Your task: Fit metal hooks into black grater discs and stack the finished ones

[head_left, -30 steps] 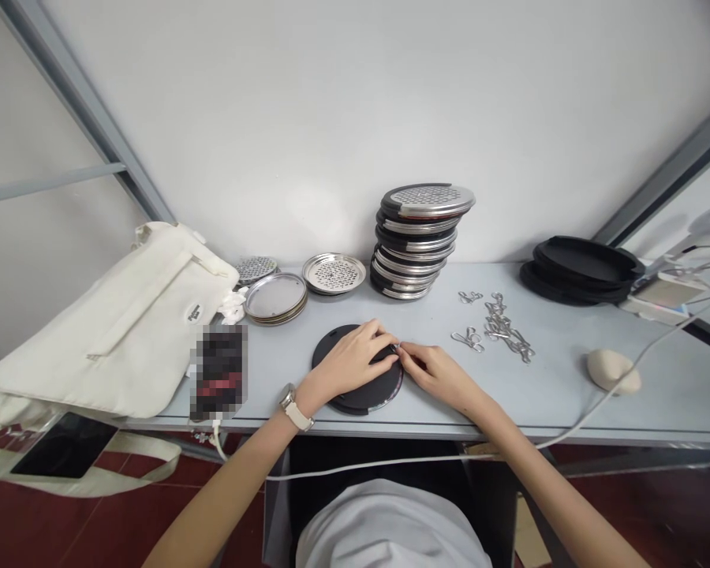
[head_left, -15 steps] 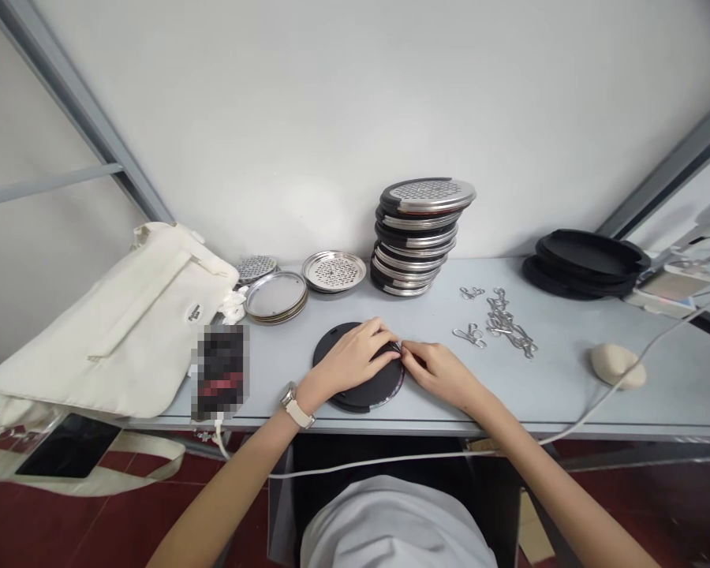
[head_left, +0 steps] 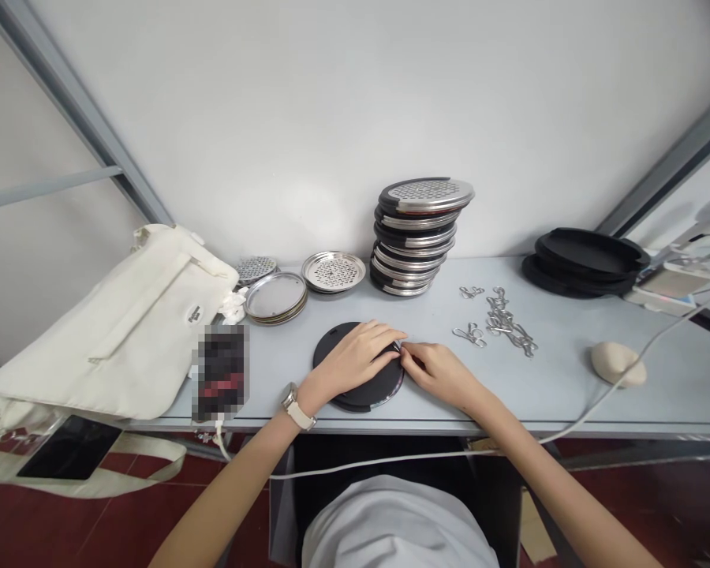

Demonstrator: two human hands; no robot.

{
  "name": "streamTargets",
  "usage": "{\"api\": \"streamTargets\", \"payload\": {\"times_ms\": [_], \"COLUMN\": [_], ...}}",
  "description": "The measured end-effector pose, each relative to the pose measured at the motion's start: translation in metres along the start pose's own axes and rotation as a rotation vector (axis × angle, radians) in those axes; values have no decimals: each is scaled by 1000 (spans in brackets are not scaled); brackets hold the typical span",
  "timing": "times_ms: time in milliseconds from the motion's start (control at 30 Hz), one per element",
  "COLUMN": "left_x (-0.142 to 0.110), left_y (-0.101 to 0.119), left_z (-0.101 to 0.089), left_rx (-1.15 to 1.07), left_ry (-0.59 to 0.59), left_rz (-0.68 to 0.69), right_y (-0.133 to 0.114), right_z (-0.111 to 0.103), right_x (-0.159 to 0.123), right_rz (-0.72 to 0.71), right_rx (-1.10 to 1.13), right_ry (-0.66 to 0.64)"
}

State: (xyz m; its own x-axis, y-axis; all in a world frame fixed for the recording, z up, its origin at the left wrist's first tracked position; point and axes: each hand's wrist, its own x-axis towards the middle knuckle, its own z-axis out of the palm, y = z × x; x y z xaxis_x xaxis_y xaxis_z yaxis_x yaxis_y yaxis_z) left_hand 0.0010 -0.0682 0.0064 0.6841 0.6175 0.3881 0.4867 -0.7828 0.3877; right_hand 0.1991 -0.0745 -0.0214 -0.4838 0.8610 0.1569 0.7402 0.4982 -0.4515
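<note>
A black round disc lies on the grey table in front of me, with a shiny rim along its right side. My left hand rests across its top and holds it, fingers stretched towards the right rim and thumb bent in beside them. Between that thumb and forefinger shows a small shiny metal piece. At the same rim, the thumb and forefinger of my right hand are pinched together; whatever they grip is mostly hidden. Loose metal wire clips lie to the right of my right hand.
Behind the disc rises a leaning stack of black-and-metal discs. Perforated metal plates and plain metal discs sit left of it. Black round trays are at the right, near a beige object and a white cable. A cream bag is at left.
The fingers of my left hand have straightened slightly towards the right, showing more of the shiny piece. My right hand stays pinched at the rim. The disc has hardly moved.
</note>
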Motion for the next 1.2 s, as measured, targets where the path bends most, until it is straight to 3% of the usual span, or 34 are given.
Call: {"api": "streamTargets", "payload": {"times_ms": [667,1200], "left_x": [0,-2], "left_y": [0,-4], "left_z": [-1,4], "left_rx": [-159,-124], "left_ry": [-15,-2], "left_rz": [-1,15], "right_y": [0,1], "right_z": [0,1], "right_x": [0,0], "right_rz": [12,-1], "right_rx": [-51,-57], "right_ry": [-9,-7]}}
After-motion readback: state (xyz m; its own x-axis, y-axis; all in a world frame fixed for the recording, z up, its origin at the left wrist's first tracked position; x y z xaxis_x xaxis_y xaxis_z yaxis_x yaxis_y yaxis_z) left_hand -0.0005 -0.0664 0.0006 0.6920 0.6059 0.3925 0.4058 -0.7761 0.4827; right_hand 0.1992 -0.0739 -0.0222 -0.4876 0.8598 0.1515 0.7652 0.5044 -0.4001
